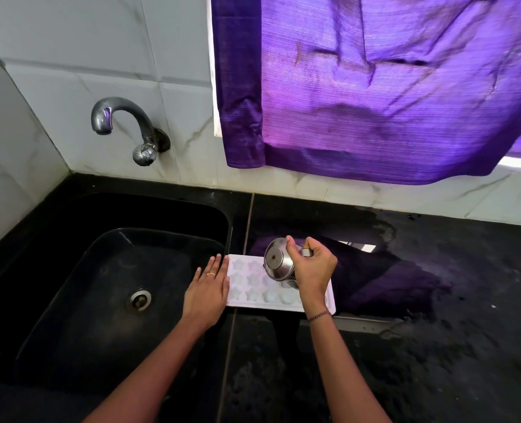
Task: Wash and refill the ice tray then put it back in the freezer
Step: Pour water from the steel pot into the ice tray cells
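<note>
- White plastic ice tray (253,293) with star-shaped and rounded cells: lies flat on the black stone countertop (436,331), just beside the right rim of the sink.
- Left hand (208,288): fingers straight and together, palm down, resting against the ice tray's left edge; a thin ring (211,273) on one finger.
- Right hand (312,267): fingers curled round a small shiny steel vessel (279,262), gripping it above the ice tray's middle cells; a beaded bracelet (319,315) at the wrist.
- Steel vessel: tilted steeply, its round base turned up toward the camera and its mouth down toward the cells; whether water is running out cannot be told.
- Black basin sink (69,285) with a metal drain (140,299), to the tray's left.
- Curved grey metal tap (121,120): mounted on the white tiled wall (69,56) above the sink.
- Purple fabric curtain (390,87): hangs over the wall behind the countertop.
</note>
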Tool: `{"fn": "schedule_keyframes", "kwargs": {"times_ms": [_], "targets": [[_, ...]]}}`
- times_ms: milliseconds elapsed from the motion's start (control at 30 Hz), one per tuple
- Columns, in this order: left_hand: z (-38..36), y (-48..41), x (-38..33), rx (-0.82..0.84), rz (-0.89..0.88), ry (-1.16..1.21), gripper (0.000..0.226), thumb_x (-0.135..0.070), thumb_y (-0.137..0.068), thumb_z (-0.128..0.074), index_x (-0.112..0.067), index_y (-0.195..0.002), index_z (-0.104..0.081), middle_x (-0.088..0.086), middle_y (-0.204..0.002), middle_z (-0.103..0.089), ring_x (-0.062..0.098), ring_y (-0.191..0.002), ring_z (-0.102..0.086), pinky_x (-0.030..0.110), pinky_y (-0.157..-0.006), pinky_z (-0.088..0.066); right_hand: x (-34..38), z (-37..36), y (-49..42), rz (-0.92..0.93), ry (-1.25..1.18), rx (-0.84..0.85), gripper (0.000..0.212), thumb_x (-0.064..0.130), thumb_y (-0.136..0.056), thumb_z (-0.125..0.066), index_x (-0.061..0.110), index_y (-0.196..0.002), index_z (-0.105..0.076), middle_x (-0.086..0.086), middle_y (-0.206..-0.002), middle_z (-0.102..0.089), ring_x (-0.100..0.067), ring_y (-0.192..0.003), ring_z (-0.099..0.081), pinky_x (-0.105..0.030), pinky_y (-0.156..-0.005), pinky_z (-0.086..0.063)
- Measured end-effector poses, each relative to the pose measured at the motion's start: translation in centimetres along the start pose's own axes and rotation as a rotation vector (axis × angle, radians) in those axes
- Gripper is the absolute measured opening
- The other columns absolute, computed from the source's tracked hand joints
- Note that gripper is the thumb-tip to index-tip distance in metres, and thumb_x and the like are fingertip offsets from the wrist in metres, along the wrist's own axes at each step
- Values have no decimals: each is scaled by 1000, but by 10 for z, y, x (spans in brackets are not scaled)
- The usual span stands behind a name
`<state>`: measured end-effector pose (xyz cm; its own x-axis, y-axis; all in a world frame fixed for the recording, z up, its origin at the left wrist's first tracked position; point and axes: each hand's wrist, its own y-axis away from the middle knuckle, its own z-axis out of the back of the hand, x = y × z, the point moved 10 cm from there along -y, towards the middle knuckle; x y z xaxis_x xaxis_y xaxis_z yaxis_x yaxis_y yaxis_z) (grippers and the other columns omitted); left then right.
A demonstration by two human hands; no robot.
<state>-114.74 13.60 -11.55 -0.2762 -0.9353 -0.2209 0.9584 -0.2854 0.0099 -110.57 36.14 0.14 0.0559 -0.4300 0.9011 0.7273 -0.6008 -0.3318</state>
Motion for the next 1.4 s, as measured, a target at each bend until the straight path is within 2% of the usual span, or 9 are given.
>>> {"fn": "schedule_keyframes", "kwargs": {"times_ms": [67, 300, 500, 700, 867, 1000, 1100, 1300, 1400], "targets": [[0, 0, 0, -3, 1, 2, 79, -45, -79, 19, -19, -150, -3, -2, -158, -8, 10, -146, -3, 30, -117, -3, -4, 2, 0, -38, -25, -16, 51, 18, -77, -76, 8, -49, -34, 0, -46, -30, -8, -47, -24, -16, -44, -25], [-2, 0, 2, -6, -3, 28, 78, -46, -79, 18, -20, -150, -4, -3, -158, -7, 8, -145, -1, 27, -116, -3, -8, 7, -3, -141, -75, -52, 55, 18, -78, -75, 17, -49, -29, 3, -47, -27, -8, -45, -26, -14, -43, -26], [-1, 0, 1, -2, -1, 33, 78, -46, -78, 19, -21, -150, -1, -4, -159, -4, 7, -145, 1, 28, -116, -1, -15, 2, -2, -202, -124, -49, 47, 21, -79, -75, 9, -52, -38, -4, -51, -33, -10, -50, -26, -16, -46, -26], [-3, 0, 2, -6, -7, 34, 78, -46, -79, 19, -21, -150, -2, -4, -158, -6, 8, -145, 0, 28, -116, -1, -4, -11, -2, -150, -105, -4, 49, 23, -78, -75, 7, -52, -37, -3, -50, -31, -11, -50, -25, -20, -46, -26], [-2, 1, 2, -6, -7, 35, 78, -46, -78, 20, -21, -150, 0, -4, -159, -4, 8, -145, 1, 29, -117, -2, 10, -22, 1, -70, -92, 41, 50, 22, -78, -75, -3, -54, -40, -7, -49, -35, -10, -49, -28, -23, -47, -30], [-3, 0, 2, -14, -11, 48, 77, -45, -80, 18, -20, -150, -2, -3, -158, -6, 8, -145, -1, 29, -117, -3, 21, -29, 1, -5, -71, 72, 48, 20, -78, -75, 5, -51, -38, -4, -48, -36, -8, -48, -29, -21, -47, -30], [-3, 1, 3, -15, -14, 48, 76, -45, -81, 17, -20, -149, -2, -3, -158, -7, 9, -145, -1, 29, -117, -3, 27, -32, 1, 33, -61, 92, 47, 19, -78, -75, 7, -51, -38, -12, -48, -39, -11, -49, -33, -23, -47, -33], [-3, 1, 3, -22, -17, 55, 76, -46, -81, 17, -19, -149, -3, -2, -158, -7, 9, -145, -2, 30, -117, -3, 32, -37, 1, 71, -25, 98, 46, 21, -78, -74, 1, -53, -41, -15, -49, -42, -28, -48, -41, -34, -47, -41], [-4, 1, 3, -24, -16, 64, 76, -46, -82, 16, -19, -150, -4, -2, -158, -8, 9, -145, -2, 30, -117, -4, 32, -38, 1, 85, -10, 97, 46, 23, -78, -73, 1, -53, -41, -15, -49, -43, -30, -49, -42, -38, -49, -42]]}}
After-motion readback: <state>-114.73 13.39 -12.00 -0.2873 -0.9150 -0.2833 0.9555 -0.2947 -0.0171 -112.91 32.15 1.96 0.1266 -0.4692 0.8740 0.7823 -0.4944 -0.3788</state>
